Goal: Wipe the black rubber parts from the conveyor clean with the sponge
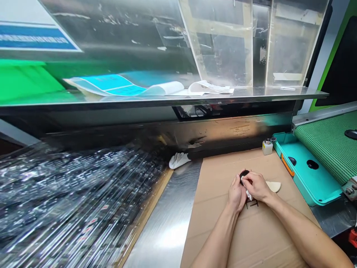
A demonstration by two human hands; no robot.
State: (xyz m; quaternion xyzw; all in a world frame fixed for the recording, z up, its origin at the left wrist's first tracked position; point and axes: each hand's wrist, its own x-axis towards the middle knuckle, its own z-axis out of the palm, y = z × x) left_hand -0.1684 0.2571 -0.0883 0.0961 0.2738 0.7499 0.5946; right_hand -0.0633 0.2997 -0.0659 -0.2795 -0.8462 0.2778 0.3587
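Over the brown cardboard sheet point(217, 223), my left hand point(236, 193) is closed round a black disc point(244, 173), tilted up between its fingers. My right hand point(258, 186) pinches a white cloth point(249, 195) against the disc's face; part of the cloth hangs below the fingers. A pale, cream-coloured flat piece with a rounded edge point(275, 186) lies on the cardboard, partly hidden behind my right wrist. Past the hands, near the cardboard's far corner, stands a small whitish bottle with a metal top point(267, 147).
A teal tray point(304, 186) holding black round pieces sits to the right, beside a green conveyor belt point(331, 137). Stacked clear plastic-wrapped strips point(83, 201) fill the left. A white glove point(179, 160) lies near them. Above runs a metal shelf point(251, 92) with label sheets point(117, 85).
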